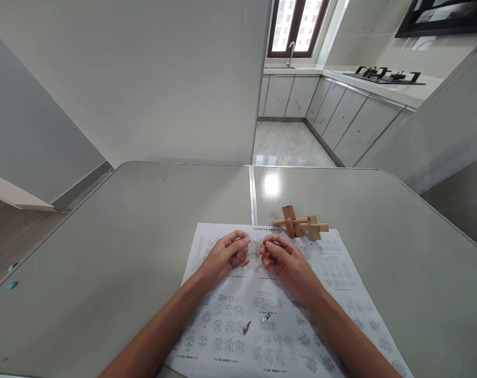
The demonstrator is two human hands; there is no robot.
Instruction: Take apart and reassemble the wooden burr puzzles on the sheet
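Over the printed sheet (244, 294), partly hiding it, the left hand (232, 250) and right hand (281, 254) curl loosely, apart; whether they pinch anything I cannot tell. Beyond the right hand, a wooden assembly (291, 222) straddles the sheet's far edge.

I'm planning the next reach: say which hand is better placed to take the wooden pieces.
Probably the right hand: the wooden pieces lie just beyond it, while the left hand is farther off and would likely have to reach across.
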